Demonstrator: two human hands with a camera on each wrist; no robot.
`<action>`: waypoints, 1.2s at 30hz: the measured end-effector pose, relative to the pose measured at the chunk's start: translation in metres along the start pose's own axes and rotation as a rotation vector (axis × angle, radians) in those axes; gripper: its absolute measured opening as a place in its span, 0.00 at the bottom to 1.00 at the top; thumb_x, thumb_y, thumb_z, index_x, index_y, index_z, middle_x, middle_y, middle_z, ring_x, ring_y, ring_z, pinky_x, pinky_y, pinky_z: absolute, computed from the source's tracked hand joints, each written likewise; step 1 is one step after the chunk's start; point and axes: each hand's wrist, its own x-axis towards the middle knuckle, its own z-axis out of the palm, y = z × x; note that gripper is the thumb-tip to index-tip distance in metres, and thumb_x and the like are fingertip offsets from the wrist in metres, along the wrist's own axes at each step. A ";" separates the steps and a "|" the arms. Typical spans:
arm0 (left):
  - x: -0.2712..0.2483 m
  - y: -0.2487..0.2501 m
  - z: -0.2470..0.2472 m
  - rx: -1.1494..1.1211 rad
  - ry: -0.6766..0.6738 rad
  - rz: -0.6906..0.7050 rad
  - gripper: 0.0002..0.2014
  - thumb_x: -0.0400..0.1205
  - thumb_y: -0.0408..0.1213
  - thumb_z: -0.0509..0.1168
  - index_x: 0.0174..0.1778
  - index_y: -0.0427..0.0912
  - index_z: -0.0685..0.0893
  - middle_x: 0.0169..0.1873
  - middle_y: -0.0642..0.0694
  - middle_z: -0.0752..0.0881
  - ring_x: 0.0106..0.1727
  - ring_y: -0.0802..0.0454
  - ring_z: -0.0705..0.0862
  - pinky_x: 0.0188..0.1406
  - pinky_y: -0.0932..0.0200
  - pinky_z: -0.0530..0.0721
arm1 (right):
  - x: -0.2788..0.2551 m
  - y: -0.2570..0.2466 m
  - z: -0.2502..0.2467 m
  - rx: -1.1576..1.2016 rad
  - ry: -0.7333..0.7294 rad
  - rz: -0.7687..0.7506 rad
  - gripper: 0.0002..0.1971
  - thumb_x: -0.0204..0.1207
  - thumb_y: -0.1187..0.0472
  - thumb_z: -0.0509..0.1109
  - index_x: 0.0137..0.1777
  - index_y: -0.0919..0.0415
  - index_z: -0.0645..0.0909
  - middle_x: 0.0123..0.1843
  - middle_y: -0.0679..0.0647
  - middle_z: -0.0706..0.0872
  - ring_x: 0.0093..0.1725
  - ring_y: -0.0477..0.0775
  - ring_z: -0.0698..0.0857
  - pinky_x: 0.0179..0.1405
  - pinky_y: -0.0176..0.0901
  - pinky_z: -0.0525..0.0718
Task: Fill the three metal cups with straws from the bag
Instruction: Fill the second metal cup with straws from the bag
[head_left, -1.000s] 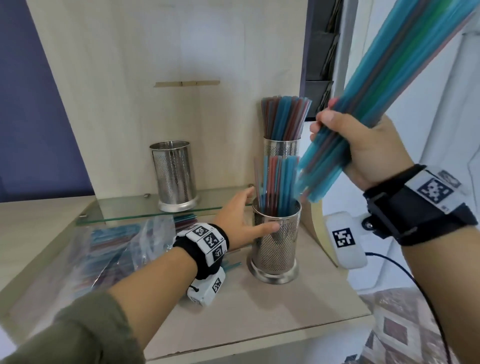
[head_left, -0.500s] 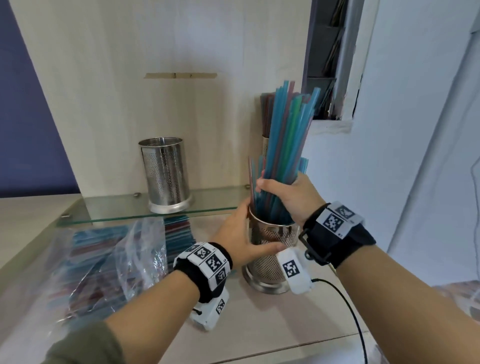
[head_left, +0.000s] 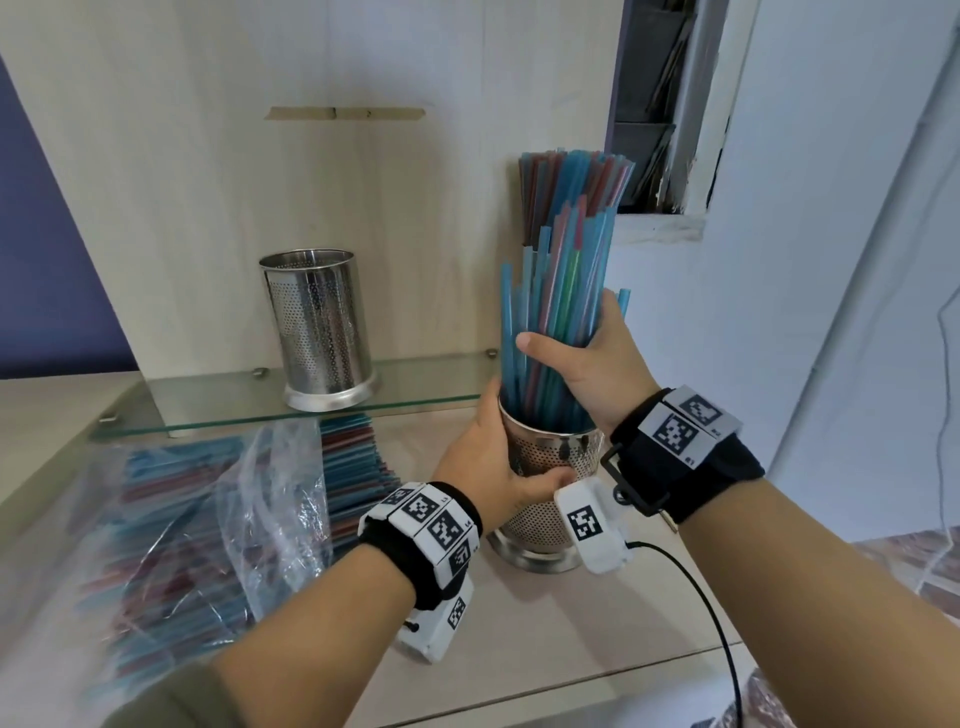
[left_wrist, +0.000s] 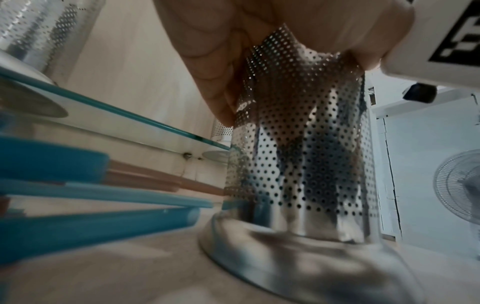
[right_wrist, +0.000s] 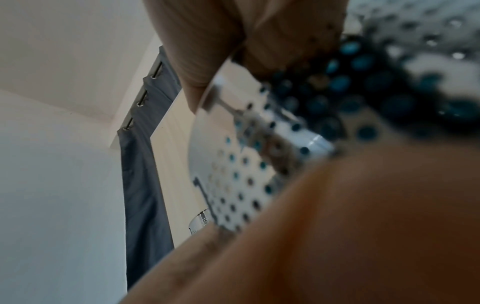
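A perforated metal cup (head_left: 540, 525) (left_wrist: 298, 160) stands on the wooden counter. My left hand (head_left: 493, 462) grips its side. My right hand (head_left: 587, 364) holds a bundle of blue, red and green straws (head_left: 561, 291) upright, their lower ends inside this cup. A second cup behind it on the glass shelf is hidden by the bundle; only its full load of straws (head_left: 571, 182) shows. The third cup (head_left: 322, 332) stands with nothing visible inside on the glass shelf at the left. The clear plastic bag (head_left: 171, 519) of straws lies on the counter at the left.
The glass shelf (head_left: 218, 410) runs along the wooden back panel above the counter. Loose straws (left_wrist: 78, 197) lie on the counter beside the near cup. A black cable (head_left: 722, 639) trails off the counter's right edge. A fan (left_wrist: 459, 187) stands by the white wall on the right.
My right hand brought the straw bundle down from the upper right and stood it in the near cup. The left hand has kept its grip on that cup.
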 end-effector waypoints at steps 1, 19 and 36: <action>0.000 0.001 0.000 -0.006 0.002 0.005 0.55 0.65 0.58 0.79 0.81 0.52 0.53 0.68 0.59 0.77 0.67 0.60 0.78 0.64 0.65 0.76 | 0.001 -0.001 0.001 -0.027 0.024 -0.017 0.38 0.68 0.55 0.82 0.75 0.55 0.65 0.64 0.50 0.85 0.61 0.47 0.87 0.63 0.56 0.85; -0.003 0.006 -0.009 -0.013 -0.068 -0.032 0.55 0.66 0.55 0.80 0.81 0.55 0.50 0.72 0.57 0.75 0.69 0.58 0.76 0.63 0.64 0.73 | 0.030 -0.071 -0.039 -0.885 -0.313 -0.302 0.49 0.70 0.34 0.72 0.85 0.50 0.52 0.86 0.55 0.54 0.85 0.52 0.52 0.82 0.50 0.55; -0.007 0.005 -0.012 -0.060 -0.093 -0.052 0.52 0.66 0.52 0.80 0.80 0.60 0.52 0.73 0.58 0.75 0.69 0.61 0.75 0.69 0.56 0.77 | 0.058 -0.066 -0.016 -1.049 -0.424 -0.319 0.24 0.83 0.44 0.62 0.74 0.53 0.78 0.73 0.51 0.81 0.72 0.51 0.78 0.64 0.35 0.68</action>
